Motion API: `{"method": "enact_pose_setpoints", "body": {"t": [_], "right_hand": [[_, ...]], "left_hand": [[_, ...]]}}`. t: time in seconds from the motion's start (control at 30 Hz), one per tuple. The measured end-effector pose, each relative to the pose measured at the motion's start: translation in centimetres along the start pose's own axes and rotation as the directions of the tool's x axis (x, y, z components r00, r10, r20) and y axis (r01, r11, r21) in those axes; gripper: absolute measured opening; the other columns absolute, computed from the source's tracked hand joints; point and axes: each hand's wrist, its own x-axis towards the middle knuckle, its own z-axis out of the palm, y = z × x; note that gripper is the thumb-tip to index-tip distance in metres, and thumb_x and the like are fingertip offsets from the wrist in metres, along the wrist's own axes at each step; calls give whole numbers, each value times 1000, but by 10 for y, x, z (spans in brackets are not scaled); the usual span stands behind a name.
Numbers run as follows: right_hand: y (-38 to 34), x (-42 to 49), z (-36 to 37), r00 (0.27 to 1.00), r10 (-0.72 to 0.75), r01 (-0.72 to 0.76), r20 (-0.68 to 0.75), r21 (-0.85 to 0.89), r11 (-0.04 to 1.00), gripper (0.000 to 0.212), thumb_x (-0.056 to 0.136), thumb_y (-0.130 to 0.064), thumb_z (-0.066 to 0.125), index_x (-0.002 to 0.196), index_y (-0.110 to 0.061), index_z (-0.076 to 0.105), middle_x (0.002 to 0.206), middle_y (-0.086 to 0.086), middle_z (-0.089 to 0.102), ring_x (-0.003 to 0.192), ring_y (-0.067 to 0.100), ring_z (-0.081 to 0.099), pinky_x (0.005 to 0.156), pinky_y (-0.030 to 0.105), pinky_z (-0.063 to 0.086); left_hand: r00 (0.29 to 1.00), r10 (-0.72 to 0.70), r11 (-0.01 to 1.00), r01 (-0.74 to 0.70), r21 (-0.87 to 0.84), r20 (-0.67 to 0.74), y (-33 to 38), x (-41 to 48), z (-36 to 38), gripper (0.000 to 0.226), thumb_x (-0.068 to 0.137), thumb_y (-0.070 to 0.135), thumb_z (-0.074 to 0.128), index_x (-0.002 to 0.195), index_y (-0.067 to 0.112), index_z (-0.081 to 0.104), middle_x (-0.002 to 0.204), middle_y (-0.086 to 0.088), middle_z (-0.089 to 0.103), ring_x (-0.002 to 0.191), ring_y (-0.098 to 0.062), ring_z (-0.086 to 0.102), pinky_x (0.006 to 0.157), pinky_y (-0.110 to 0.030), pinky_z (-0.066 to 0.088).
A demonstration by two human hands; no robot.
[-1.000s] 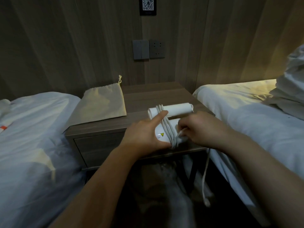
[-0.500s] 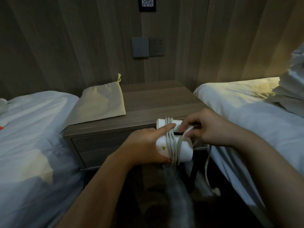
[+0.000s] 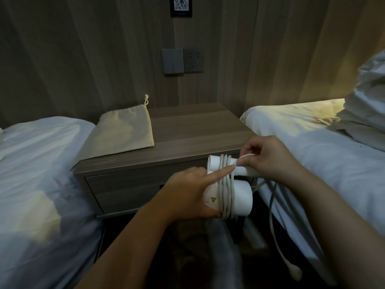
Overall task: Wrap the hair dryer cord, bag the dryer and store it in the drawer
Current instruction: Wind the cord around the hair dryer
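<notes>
Dimly lit room, wood-panelled wall (image 3: pixel 83 49), wooden surface (image 3: pixel 193 130) between two white beds (image 3: pixel 41 163), cloth bag (image 3: pixel 123 130) on it, left hand (image 3: pixel 187 195) gripping hair dryer (image 3: pixel 239 197) before the drawer (image 3: pixel 125 190), right hand (image 3: pixel 268 157) fingers pinching cord (image 3: pixel 226 184).

Wooden nightstand (image 3: pixel 193 130) between two beds; cream drawstring bag (image 3: pixel 123 130) lies flat on its left side.

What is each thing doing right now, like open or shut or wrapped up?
Hair dryer: folded, held off the nightstand in the left hand.
Cord: partly wrapped; right hand pinches a loop.
Plug: unplugged, dangling low.
Bag: flat, empty-looking, on the nightstand.
Drawer: shut.
Wall socket: nothing plugged in.
</notes>
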Motion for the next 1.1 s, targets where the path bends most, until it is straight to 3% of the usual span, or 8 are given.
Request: {"method": "enact_pose_setpoints", "body": {"t": [0.17,0.33,0.47,0.6,0.7,0.77,0.9,1.1], "right_hand": [[3,3,3,999,-37,37,-32,13,999,17,70,-14,77,67,-23,63,68,-12,60,70,2,56,64,18,42],[8,4,3,966,77,-92,-246,-48,995,37,51,-32,86,62,-9,60,61,7,60,64,23,55,60,38,46],[12,4,2,979,98,-126,-177,-156,980,44,51,-43,85,60,-9,58,58,7,59,61,21,55,57,38,46],[20,7,-2,996,52,-57,-77,-60,997,6,75,-18,73,73,-14,69,78,4,69,74,17,60,67,28,45],[27,7,-7,1000,15,-15,3,-19,1000,17,82,1,62,89,-10,72,86,4,67,83,17,61,72,18,43],[31,7,-7,996,35,-37,-82,-24,999,6,79,-4,67,82,-9,69,77,7,66,76,21,60,62,15,41],[42,11,-4,959,130,-148,-253,-57,987,29,64,-25,82,62,-4,62,58,6,58,56,14,51,52,23,37],[64,11,-2,962,274,-262,-3,286,922,16,78,-12,70,64,-4,66,56,8,57,53,17,45,48,20,38]], "left_hand": [[1000,6,999,-7,52,12,6,0,3,102,67,62,63,135,59,-13,102,3,53,95,-15,49,77,-33,46],[1000,-6,997,4,82,30,4,1,4,92,68,60,62,139,55,3,104,2,51,96,-16,48,74,-31,42],[998,-23,997,18,80,61,4,1,4,89,69,58,64,139,53,11,109,2,52,101,-17,48,79,-32,43],[996,-35,998,29,64,81,0,-1,2,88,68,56,65,139,54,13,108,3,50,101,-15,47,77,-29,40],[997,-26,997,20,79,79,-3,-2,2,87,68,56,65,138,53,14,108,4,50,100,-14,46,76,-28,36],[994,-36,997,29,66,105,-3,-2,3,88,68,56,66,138,54,12,110,4,50,102,-14,46,79,-29,39],[981,-60,997,68,-34,182,-6,-2,3,89,68,55,68,137,55,13,119,5,51,109,-13,46,91,-34,43],[976,-57,917,134,-376,209,-12,-5,2,89,62,45,79,131,60,25,134,15,50,118,-5,49,99,-34,44]]}}
